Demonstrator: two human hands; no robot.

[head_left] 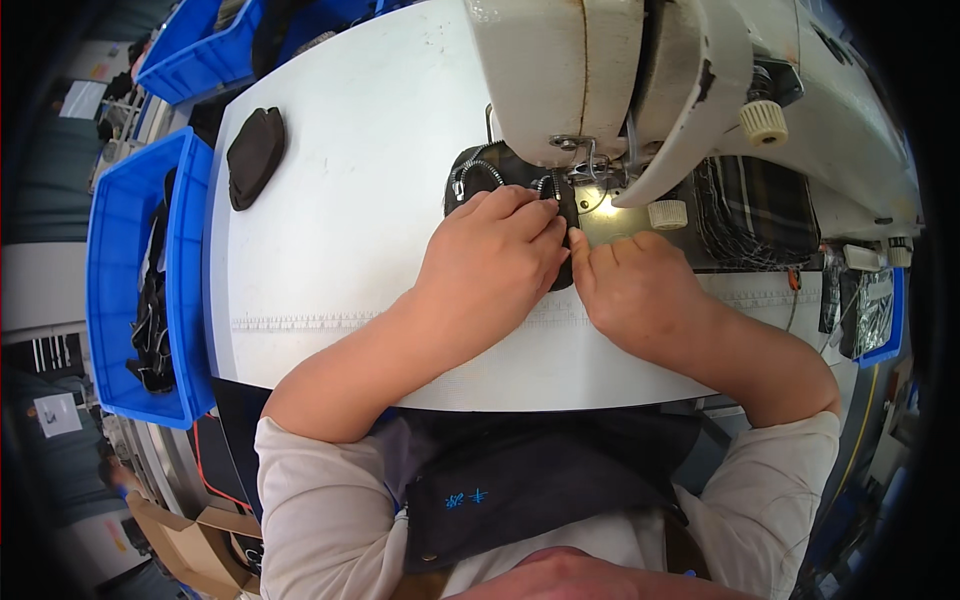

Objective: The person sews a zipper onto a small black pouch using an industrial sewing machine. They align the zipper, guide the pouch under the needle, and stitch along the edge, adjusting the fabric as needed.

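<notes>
A dark fabric piece with a metal-toothed zipper (482, 172) lies on the sewing machine's bed, its right edge close to the presser foot and needle area (590, 172). My left hand (495, 245) rests on top of it, its fingers bent and held together, pressing the cloth down beside the zipper. At the piece's right edge is my right hand (635, 285), with its fingers curled in and the foremost fingertip against the cloth. Both hands cover much of the piece's near part. The sewing machine (560, 80) stands over it, its lamp lighting the metal plate.
A small dark fabric pouch (256, 158) lies on the white table (340, 220) at left. Dark plaid fabric pieces (765, 210) are stacked right of the needle. A blue bin (188, 300) holding dark pieces adjoins the left edge; another blue bin (205, 55) stands behind.
</notes>
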